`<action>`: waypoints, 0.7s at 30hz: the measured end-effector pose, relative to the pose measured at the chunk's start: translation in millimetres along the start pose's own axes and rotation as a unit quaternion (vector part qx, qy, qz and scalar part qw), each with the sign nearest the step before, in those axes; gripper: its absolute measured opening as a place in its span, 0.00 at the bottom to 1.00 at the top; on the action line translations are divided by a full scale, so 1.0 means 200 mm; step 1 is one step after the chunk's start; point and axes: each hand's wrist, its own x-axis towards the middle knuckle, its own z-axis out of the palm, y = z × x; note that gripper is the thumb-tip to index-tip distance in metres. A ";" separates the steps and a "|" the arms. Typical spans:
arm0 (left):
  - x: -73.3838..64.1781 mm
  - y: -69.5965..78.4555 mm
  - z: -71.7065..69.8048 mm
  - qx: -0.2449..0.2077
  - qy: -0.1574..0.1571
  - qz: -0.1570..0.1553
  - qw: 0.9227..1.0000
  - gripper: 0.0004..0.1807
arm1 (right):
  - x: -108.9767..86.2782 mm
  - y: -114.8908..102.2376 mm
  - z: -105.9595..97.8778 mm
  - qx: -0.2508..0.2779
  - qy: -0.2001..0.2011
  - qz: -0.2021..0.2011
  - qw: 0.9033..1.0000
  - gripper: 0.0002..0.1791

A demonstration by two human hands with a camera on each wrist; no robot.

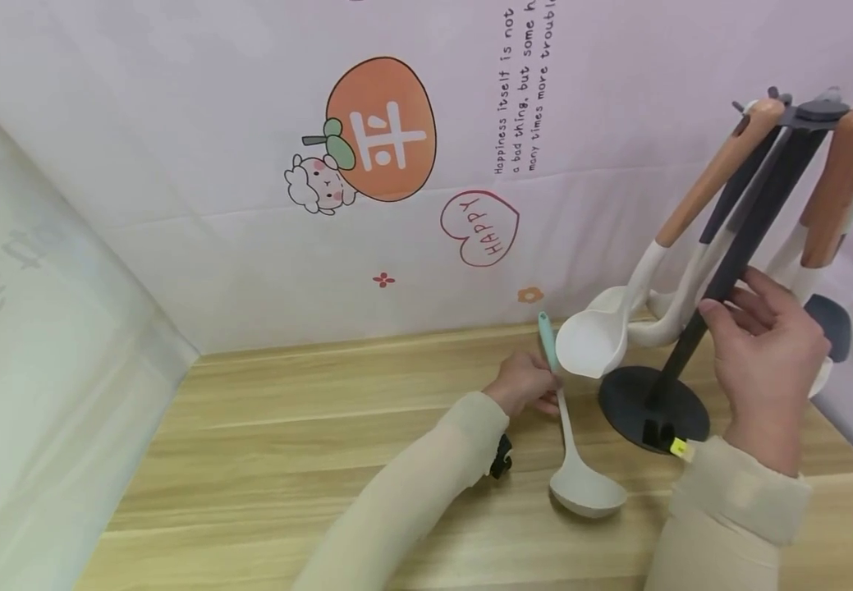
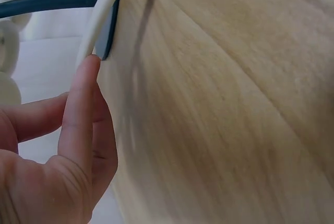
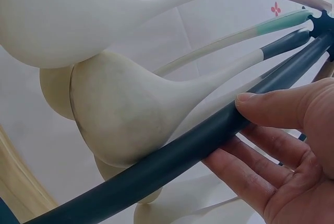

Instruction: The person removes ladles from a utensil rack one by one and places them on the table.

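My left hand [image 1: 524,384] pinches the handle of a pale ladle [image 1: 587,491] just below its mint-green grip. The bowl of the ladle points toward me, over the table. In the left wrist view, fingers and thumb close on the white handle [image 2: 102,18], and its shadow falls on the wood. My right hand [image 1: 769,353] grips the black pole [image 3: 156,166] of a utensil stand, thumb on one side and fingers on the other. Its round black base [image 1: 621,406] stands just right of the ladle, and the pole leans to the right in the head view.
Around the stand's top hook plate [image 1: 818,113] hang several utensils, including a white ladle [image 1: 592,341] with a brown handle and a dark-headed tool [image 1: 828,328]. A printed cloth [image 1: 249,246] rises behind the wooden table [image 1: 286,427]. Another pale cloth [image 1: 49,328] hangs at the left.
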 end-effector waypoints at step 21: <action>0.04 -0.02 0.01 0.027 0.045 -0.047 0.997 0.14 | -0.02 -0.01 0.04 -0.016 0.034 -0.058 0.998 0.25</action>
